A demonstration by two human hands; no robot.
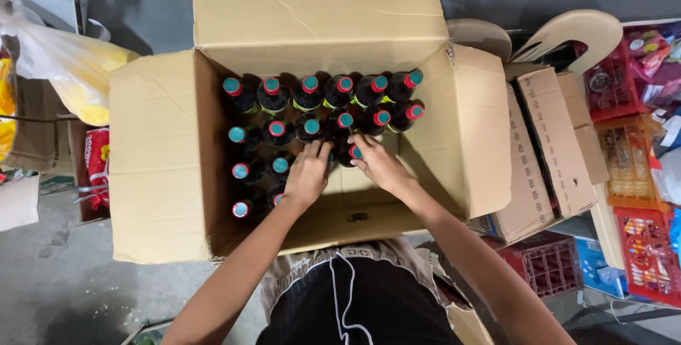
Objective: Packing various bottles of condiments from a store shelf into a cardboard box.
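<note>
Your left hand (306, 173) sits inside the open cardboard box (167, 167), its grip curled loosely, fingers bent down over the cap of a dark bottle in the third row; the fingertips touch the bottle tops at about 12 o'clock from your knuckles, but you cannot tell from here whether the grip is fully clamped round a neck. Your right hand (378, 163) lies just beside it at 3 o'clock, fingers partly apart and pressed against a dark bottle with a teal-and-red cap (355, 152), which sits at 10 o'clock from that palm and touches the fingertips. The two hands nearly meet over the same gap in the rows.

The dark bottles (323, 103) stand upright and packed tightly, filling the box from 12 o'clock down its left side to about 8 o'clock. The box floor at 5 o'clock from your hands is bare cardboard. All four flaps are folded outward.

Outside the box, a yellow plastic bag (74, 68) lies at 10 o'clock, flattened cartons (553, 139) lean at 3 o'clock, and red crates (624, 167) of packaged goods stand further right. A darker crate (543, 263) sits on the floor at 4 o'clock, near your right forearm.
</note>
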